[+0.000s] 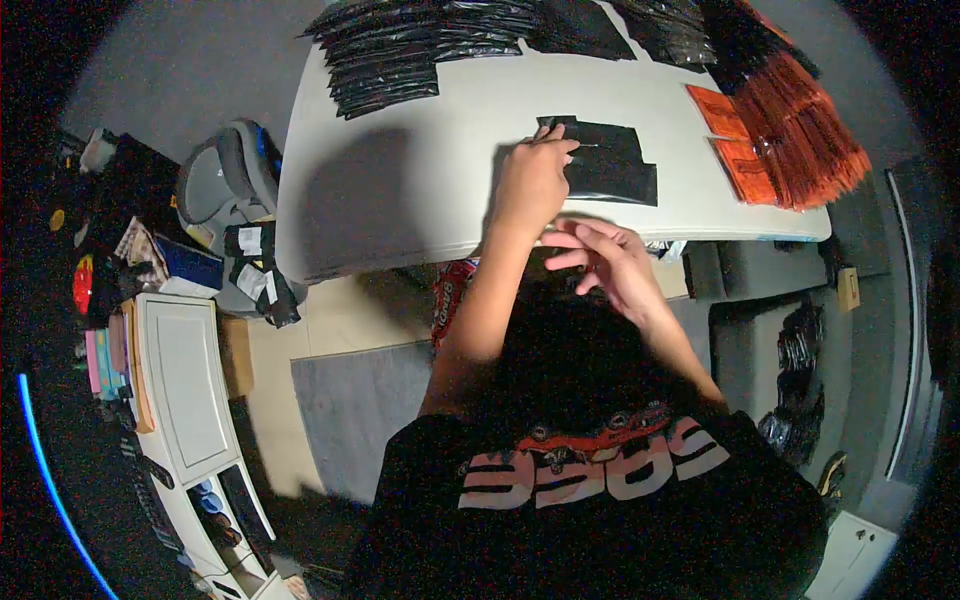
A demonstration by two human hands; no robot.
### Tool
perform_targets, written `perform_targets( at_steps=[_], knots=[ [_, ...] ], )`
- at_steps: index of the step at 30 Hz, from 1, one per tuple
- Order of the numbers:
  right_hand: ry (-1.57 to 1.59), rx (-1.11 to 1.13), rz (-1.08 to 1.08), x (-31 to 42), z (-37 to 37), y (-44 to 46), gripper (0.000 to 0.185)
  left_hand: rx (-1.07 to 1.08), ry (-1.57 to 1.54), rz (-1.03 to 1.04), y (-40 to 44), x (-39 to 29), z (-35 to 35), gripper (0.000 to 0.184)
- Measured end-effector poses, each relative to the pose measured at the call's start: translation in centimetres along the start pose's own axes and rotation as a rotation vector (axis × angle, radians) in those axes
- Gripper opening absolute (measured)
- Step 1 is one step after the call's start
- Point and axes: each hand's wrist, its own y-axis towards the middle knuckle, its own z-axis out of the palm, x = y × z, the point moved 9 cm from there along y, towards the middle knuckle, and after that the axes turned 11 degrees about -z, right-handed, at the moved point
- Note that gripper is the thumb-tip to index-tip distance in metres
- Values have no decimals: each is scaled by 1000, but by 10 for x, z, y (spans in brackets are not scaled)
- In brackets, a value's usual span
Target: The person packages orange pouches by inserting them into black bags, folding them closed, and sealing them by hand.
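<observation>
A black plastic bag (pixel 615 180) lies on the white table near its front edge, its upper part looking folded or layered. My left hand (pixel 537 180) rests on the bag's left end, its bent fingers closed on the plastic; part of the bag is hidden under them. Just in front of the table edge, my right hand (pixel 610 262) is held apart from the bag with its fingers spread and slightly curled. Nothing shows in that hand.
Stacks of black plastic bags (pixel 385 75) line the table's far side. Orange packets (pixel 800 130) are fanned out at the right. Left of the white table (pixel 460 110) stand a grey seat (pixel 215 180) and a white cabinet (pixel 185 370). More black bags (pixel 800 350) lie lower right.
</observation>
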Motion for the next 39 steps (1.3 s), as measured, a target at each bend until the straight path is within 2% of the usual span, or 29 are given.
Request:
perform_targets(
  at_steps=[5, 12, 20, 22, 29, 39],
  knots=[
    [333, 8, -76, -24, 11, -1, 38, 0, -24, -6, 1, 0, 0, 31],
    [314, -58, -146, -24, 7, -1, 36, 19, -11, -32, 1, 1, 0, 32],
    [299, -82, -115, -27, 6, 2, 32, 38, 23, -42, 2, 5, 2, 29],
    [305, -89, -107, -29, 8, 4, 30, 70, -35, -105, 2, 9, 4, 30],
    [279, -68, -138, -24, 13, 10, 21, 36, 35, -44, 3, 9, 5, 31],
    [154, -78, -100, -19, 14, 11, 22, 44, 41, -61, 3, 8, 6, 28]
  ],
)
